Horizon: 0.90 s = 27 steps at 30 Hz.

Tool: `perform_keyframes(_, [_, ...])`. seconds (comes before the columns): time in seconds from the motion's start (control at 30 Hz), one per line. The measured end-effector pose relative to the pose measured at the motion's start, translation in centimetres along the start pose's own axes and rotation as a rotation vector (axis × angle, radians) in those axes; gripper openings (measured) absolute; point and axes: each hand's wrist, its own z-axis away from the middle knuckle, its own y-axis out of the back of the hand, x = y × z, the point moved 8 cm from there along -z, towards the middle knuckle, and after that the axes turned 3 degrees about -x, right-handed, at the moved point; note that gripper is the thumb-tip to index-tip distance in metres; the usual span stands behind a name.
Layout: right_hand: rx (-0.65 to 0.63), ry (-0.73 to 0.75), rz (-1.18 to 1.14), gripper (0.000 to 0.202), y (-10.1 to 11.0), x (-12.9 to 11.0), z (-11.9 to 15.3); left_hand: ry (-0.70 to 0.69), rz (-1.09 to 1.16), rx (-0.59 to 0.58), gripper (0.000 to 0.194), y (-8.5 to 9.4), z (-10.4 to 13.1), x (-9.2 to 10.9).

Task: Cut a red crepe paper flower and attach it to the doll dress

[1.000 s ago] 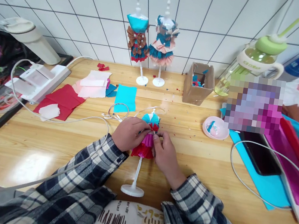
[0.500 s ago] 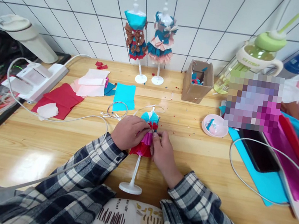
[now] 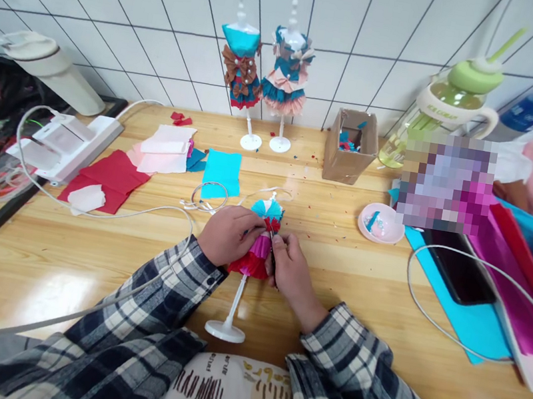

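A small white mannequin stand (image 3: 231, 309) leans between my hands, its base toward the table's front edge. It wears a paper dress with a blue top (image 3: 267, 210), a magenta band (image 3: 260, 246) and a red skirt hem (image 3: 248, 265). My left hand (image 3: 228, 234) is closed at the waist from the left, its fingertips pinching the red paper piece (image 3: 271, 224) there. On the other side my right hand (image 3: 294, 264) grips a slim dark tool (image 3: 272, 260), its thin tip at the red paper. Fingers hide most of the tool, so its kind is unclear.
Two dressed mannequins (image 3: 240, 74) stand by the tiled wall, near a cardboard box (image 3: 349, 152) of scraps. A pink bowl (image 3: 380, 224), phone (image 3: 457, 270) and paper sheets lie right. Left are red paper (image 3: 106, 174), a power strip (image 3: 77, 146) and a cable (image 3: 154, 209) crossing my left arm.
The mannequin's base has swung a little to the left, tilting the stand. More of the dark tool shows in my right hand. Both hands stay at the waist.
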Motion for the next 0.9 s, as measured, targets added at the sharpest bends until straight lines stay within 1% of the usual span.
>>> perform_keyframes(0.13, [0.017, -0.008, 0.013, 0.027, 0.0, 0.0, -0.1, -0.014, -0.007, -0.027, 0.015, -0.2, 0.1, 0.0])
perform_keyframes(0.23, [0.015, -0.007, 0.042, 0.026, 0.2, -0.2, -0.2, 0.008, 0.008, -0.031, 0.015, -0.3, 0.1, -0.3])
perform_keyframes(0.33, [-0.076, -0.063, 0.098, 0.030, 0.9, 0.1, 0.3, 0.040, 0.038, -0.029, 0.017, -0.3, 0.1, -0.5])
perform_keyframes(0.4, [-0.140, -0.101, 0.187, 0.033, 2.0, 0.5, 1.0, 0.049, 0.052, -0.044, 0.018, -0.4, 0.0, -0.6])
perform_keyframes(0.43, [-0.135, -0.080, 0.288, 0.032, 3.0, 0.5, 1.3, 0.052, 0.057, -0.050, 0.018, -0.4, 0.0, -0.6])
perform_keyframes(0.47, [-0.068, -0.014, 0.447, 0.030, 4.4, 0.0, 1.6, 0.056, 0.062, -0.056, 0.018, -0.4, 0.0, -0.6])
perform_keyframes(0.53, [0.125, 0.102, 0.851, 0.029, 6.9, -1.2, 2.3, 0.071, 0.070, -0.065, 0.018, -0.5, -0.1, -0.7])
perform_keyframes(0.6, [0.211, 0.190, 1.114, 0.024, 7.6, -2.2, 2.8, 0.089, 0.066, -0.063, 0.019, -0.5, -0.1, -0.8])
perform_keyframes(0.67, [0.270, 0.329, 1.226, 0.021, 7.0, -3.8, 3.1, 0.099, 0.056, -0.049, 0.019, -0.4, -0.1, -0.9])
perform_keyframes(0.73, [0.320, 0.440, 1.217, 0.020, 5.7, -5.5, 3.0, 0.102, 0.051, -0.025, 0.019, -0.2, -0.1, -0.9])
perform_keyframes(0.77, [0.325, 0.458, 1.168, 0.020, 5.1, -6.1, 2.7, 0.100, 0.052, -0.018, 0.019, -0.1, -0.1, -0.9])
perform_keyframes(0.8, [0.293, 0.450, 1.101, 0.019, 4.3, -6.3, 2.0, 0.096, 0.054, -0.014, 0.019, 0.0, -0.1, -0.8])
perform_keyframes(0.83, [0.233, 0.440, 1.046, 0.020, 3.4, -6.4, 1.3, 0.090, 0.055, -0.012, 0.020, 0.0, -0.1, -0.8])
perform_keyframes(0.9, [0.188, 0.421, 0.992, 0.023, 2.2, -6.5, -0.1, 0.084, 0.052, -0.013, 0.020, 0.1, -0.1, -0.8])
